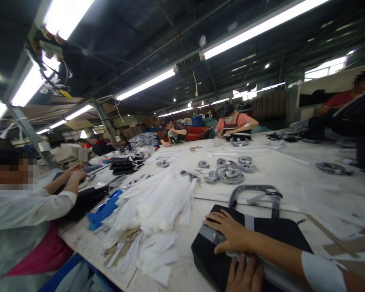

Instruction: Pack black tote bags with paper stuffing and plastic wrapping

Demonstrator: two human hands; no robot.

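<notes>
A black handbag [280,231] lies on the white table in front of me, its grey, film-wrapped handle [255,189] arching away from me. My right hand [226,231] rests palm down on the bag, fingers spread over a grey band [209,234] near its left end. Just below it, my left hand [245,273] lies on the bag with fingers somewhat apart; the bottom edge cuts off the rest of it. A shiny pale strip shows on the bag between and beside my hands. My right forearm crosses the bag and hides part of it.
Left of the bag is a heap of white sheets [158,198], with paper and brown card scraps. Beyond lie coiled straps [230,174]. A blue holder [105,211] and stacked black bags [126,163] stand left. A co-worker [21,219] works close on the left; others sit across.
</notes>
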